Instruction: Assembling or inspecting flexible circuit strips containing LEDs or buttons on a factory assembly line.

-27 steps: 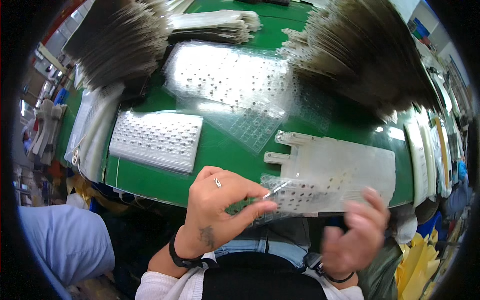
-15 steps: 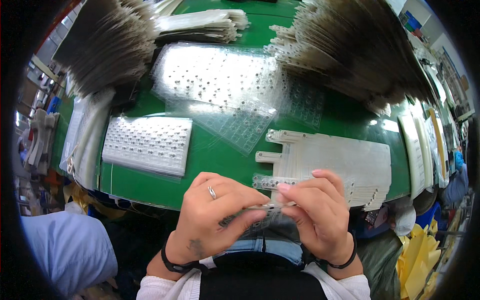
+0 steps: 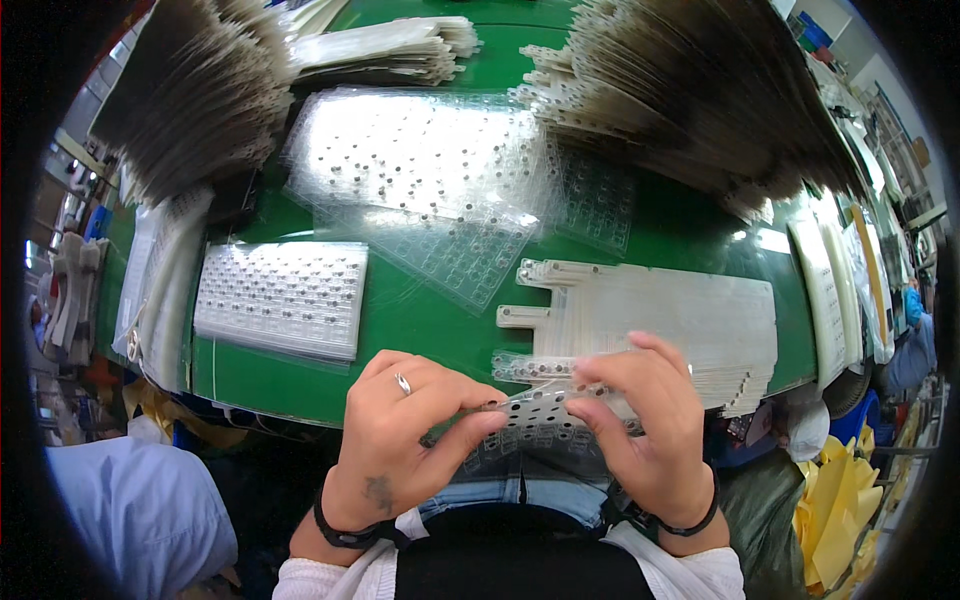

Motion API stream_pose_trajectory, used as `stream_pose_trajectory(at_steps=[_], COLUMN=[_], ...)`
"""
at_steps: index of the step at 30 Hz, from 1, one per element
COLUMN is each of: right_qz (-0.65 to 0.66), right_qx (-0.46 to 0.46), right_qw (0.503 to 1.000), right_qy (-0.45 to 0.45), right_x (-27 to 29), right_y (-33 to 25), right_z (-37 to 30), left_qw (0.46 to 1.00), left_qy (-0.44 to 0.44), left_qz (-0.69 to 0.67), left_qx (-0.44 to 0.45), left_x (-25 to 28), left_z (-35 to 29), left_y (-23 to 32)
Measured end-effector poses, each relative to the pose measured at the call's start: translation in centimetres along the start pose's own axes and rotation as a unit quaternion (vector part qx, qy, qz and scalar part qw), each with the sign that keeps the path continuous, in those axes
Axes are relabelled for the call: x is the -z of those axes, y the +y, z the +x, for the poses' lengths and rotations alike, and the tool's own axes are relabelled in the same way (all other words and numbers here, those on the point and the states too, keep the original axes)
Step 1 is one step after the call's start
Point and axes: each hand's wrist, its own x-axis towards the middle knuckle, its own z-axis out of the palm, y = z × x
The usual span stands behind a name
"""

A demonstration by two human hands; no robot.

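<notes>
A thin clear plastic sheet with rows of black dots (image 3: 542,411) is held up above my lap, tilted, in front of the table edge. My left hand (image 3: 402,428), with a ring on one finger, pinches its left end between thumb and fingers. At the right end, my right hand (image 3: 648,425) grips the sheet between thumb and bent fingers, with some fingertips raised. Just beyond it lies a stack of pale flat sheets with narrow tabs (image 3: 655,315), whose front part my right hand covers. To the left sits a neat stack of clear dotted sheets (image 3: 282,298).
Loose clear dotted sheets (image 3: 420,150) overlap on the green table (image 3: 425,335). Tall piles of pale sheets stand at the back left (image 3: 190,100) and back right (image 3: 690,90). A person's blue-clad limb (image 3: 140,510) is at the lower left; yellow sheets (image 3: 840,510) are low at the right.
My hands have moved apart, the left one leftward, and the dotted sheet between them shows more of its face. The view has shifted slightly.
</notes>
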Motion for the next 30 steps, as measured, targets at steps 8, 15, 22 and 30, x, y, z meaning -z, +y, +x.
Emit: stream_pose_trajectory(at_steps=[8, 15, 22, 30], right_qz=[-0.043, 0.276, 0.022, -0.007], right_qx=[0.050, 0.024, 0.075, 0.143], right_qw=[0.998, 0.957, 0.997, 0.989], right_qy=[-0.022, -0.086, -0.012, -0.043], right_x=[0.9, 3.2, -0.1, 0.0], right_y=[-0.8, -1.2, -2.0, -2.7], right_z=[0.1, -0.1, 2.3, 2.0], left_qw=[0.995, 0.995, 0.999, 0.999], left_qy=[-0.032, 0.003, -0.002, -0.004], left_qz=[-0.022, -0.031, 0.018, 0.015], left_qx=[0.093, 0.092, 0.027, 0.037], left_x=[0.3, 0.7, 1.1, 1.6], left_z=[0.1, 0.3, 0.0, -0.6], left_y=[0.0, -0.4, 0.8, 0.5])
